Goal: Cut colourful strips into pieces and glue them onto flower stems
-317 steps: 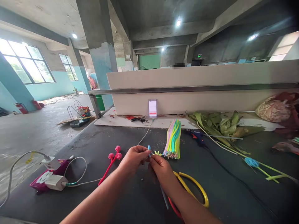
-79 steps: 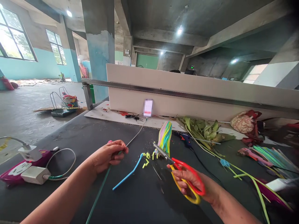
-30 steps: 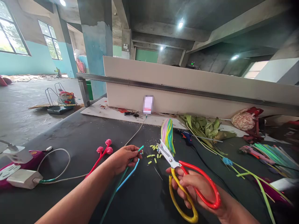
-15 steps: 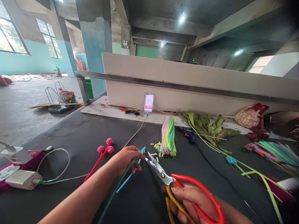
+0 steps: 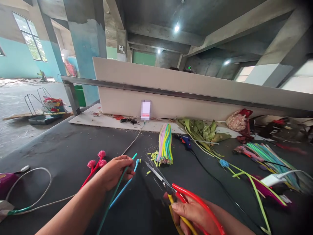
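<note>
My left hand (image 5: pixel 119 169) pinches a thin green stem (image 5: pixel 117 189) near its upper end; the tip pokes out past the fingers. Beside it a light blue stem (image 5: pixel 124 188) with a small knob at its end slants over the black tabletop. My right hand (image 5: pixel 188 212) grips scissors (image 5: pixel 156 173) with red handles, their blades slightly parted and pointing toward the left hand without touching the green stem. Yellow handles (image 5: pixel 187 223) also show in the right hand; what they belong to is hidden. Several short yellow-green pieces (image 5: pixel 153 155) lie beyond the blades.
A bundle of pastel stems (image 5: pixel 164 147) stands behind the pieces. A red stem with pink blossoms (image 5: pixel 98 161) lies left. Rightward are a blue glue gun (image 5: pixel 186 142), green leaves (image 5: pixel 199 129) and a light green branch (image 5: pixel 244 173). A white cable (image 5: pixel 50 186) crosses the left side.
The view has swung right, so the table's contents sit further left. The scissors are now a little further from the green stem's tip. Both hands keep their holds.
</note>
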A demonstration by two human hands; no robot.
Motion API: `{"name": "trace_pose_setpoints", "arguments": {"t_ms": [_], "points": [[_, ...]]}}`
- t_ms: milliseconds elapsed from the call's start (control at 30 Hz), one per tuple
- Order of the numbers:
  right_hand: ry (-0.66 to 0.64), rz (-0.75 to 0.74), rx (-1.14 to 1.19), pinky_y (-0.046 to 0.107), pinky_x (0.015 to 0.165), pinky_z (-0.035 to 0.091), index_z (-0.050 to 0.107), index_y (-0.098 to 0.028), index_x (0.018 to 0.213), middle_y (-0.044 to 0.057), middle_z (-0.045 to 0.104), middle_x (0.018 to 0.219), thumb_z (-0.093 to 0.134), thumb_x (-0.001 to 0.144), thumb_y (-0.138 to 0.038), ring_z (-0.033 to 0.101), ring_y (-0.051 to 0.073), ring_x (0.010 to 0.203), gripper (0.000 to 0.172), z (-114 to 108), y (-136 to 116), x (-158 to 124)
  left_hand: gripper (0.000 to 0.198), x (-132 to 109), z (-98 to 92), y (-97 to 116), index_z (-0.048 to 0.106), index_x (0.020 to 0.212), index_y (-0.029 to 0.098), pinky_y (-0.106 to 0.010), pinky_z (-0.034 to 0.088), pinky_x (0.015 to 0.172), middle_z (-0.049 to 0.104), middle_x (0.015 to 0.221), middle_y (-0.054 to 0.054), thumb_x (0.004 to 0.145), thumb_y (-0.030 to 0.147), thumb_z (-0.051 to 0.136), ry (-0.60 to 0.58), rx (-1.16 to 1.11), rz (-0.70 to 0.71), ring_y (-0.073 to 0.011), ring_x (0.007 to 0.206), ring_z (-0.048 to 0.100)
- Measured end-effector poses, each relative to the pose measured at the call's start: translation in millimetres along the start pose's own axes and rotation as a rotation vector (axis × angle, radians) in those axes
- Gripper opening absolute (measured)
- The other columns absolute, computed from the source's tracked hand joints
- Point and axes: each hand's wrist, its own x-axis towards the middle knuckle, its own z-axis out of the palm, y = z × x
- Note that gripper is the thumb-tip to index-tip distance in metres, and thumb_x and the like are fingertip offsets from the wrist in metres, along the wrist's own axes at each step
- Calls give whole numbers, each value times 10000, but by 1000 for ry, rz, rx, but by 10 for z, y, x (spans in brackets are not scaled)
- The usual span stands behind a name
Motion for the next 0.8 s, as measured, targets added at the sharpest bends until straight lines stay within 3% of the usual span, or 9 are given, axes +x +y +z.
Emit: {"name": "trace_pose_setpoints", "arguments": {"t_ms": [100, 200, 300, 400, 500, 600, 700, 800], "points": [[68, 8, -19, 193, 387, 389, 476, -158, 1142, -42, 561, 517, 560, 789, -471, 519, 93, 377, 479, -105, 1, -138, 103, -31, 115, 32, 521, 691, 135, -248, 523, 581, 522, 583, 3, 752, 161, 599, 29, 1, -52, -109, 549, 580], [97, -7, -9, 198, 370, 393, 438, -183, 1197, -47, 562, 512, 553, 785, -476, 517, 98, 356, 518, -323, 18, -173, 174, 8, 305, 135, 501, 660, 143, -236, 482, 505, 500, 563, 14, 717, 213, 649, 37, 122, -9, -115, 510, 562], [162, -56, -10, 203, 353, 389, 403, -196, 1222, -72, 531, 455, 532, 770, -520, 508, 109, 321, 571, -570, 35, -83, 200, 188, 527, 258, 510, 658, 135, -189, 393, 432, 487, 535, 22, 712, 250, 663, 94, 298, 97, -69, 449, 474], [241, -106, -36, 211, 360, 399, 430, -205, 1176, -78, 529, 468, 515, 781, -517, 519, 112, 325, 511, -715, 18, 19, 158, 501, 740, 306, 532, 704, 127, -196, 397, 452, 490, 534, 21, 736, 238, 640, 125, 391, 136, -69, 456, 467], [275, -121, -28, 219, 378, 405, 451, -213, 1109, -83, 530, 471, 521, 786, -507, 515, 111, 337, 442, -735, -5, 56, 116, 828, 914, 263, 548, 789, 115, -239, 444, 512, 527, 576, -8, 769, 223, 586, 157, 550, 162, -118, 528, 543], [264, -116, -19, 223, 395, 405, 505, -195, 905, -75, 518, 458, 521, 788, -503, 508, 105, 349, 330, -698, 4, 46, 161, 1023, 1028, 192, 579, 813, 127, -272, 457, 597, 587, 718, -54, 698, 222, 640, 202, 762, 258, -176, 689, 592], [244, -89, -15, 221, 399, 399, 483, -188, 728, -70, 498, 446, 507, 798, -496, 501, 97, 348, 316, -662, 32, 35, 143, 1054, 1096, 126, 602, 696, 151, -301, 438, 705, 609, 827, -89, 622, 248, 677, 195, 988, 378, -242, 863, 583], [254, -88, -5, 215, 404, 407, 488, -187, 716, -77, 490, 453, 515, 806, -465, 491, 87, 354, 293, -640, 47, 53, 154, 997, 1139, 66, 611, 631, 152, -323, 425, 709, 623, 829, -117, 607, 294, 665, 147, 1173, 435, -281, 869, 584]]}}
